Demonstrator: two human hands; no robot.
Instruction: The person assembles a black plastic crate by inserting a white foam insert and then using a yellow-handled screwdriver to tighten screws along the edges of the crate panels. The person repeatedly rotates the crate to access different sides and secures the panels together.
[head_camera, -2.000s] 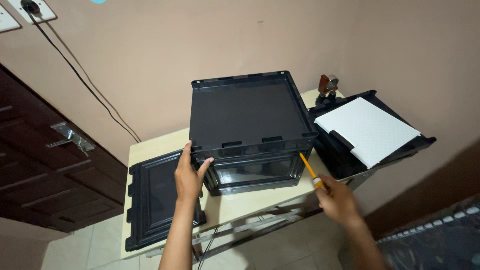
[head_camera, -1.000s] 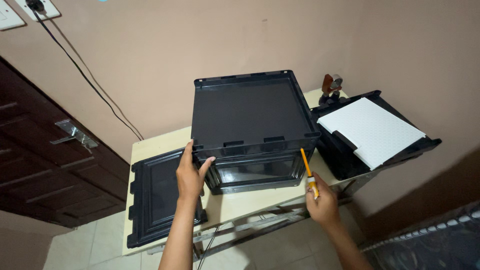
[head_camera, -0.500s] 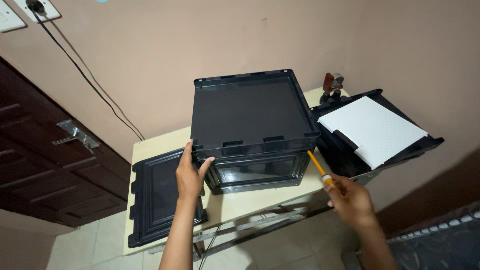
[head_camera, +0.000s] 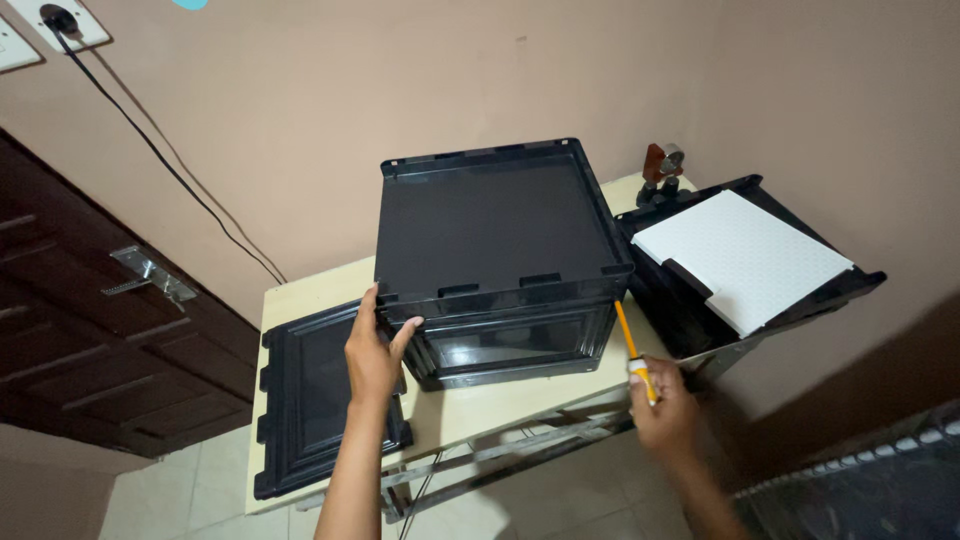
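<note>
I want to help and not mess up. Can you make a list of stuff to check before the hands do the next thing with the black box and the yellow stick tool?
1. Left hand steadies the black box: ok, it grips the front left corner.
2. Right hand grips the yellow tool: ok, fingers wrap its lower end.
3. Tool tip meets the box: ok by the look of it, at the front right corner; exact contact cannot tell.
4. Box sits fully on the table: ok.
5. Flat black panel safe on the table: not ok, it juts over the near edge.
6. Tray with the white sheet stable: cannot tell; it sticks out past the table's right end.
</note>
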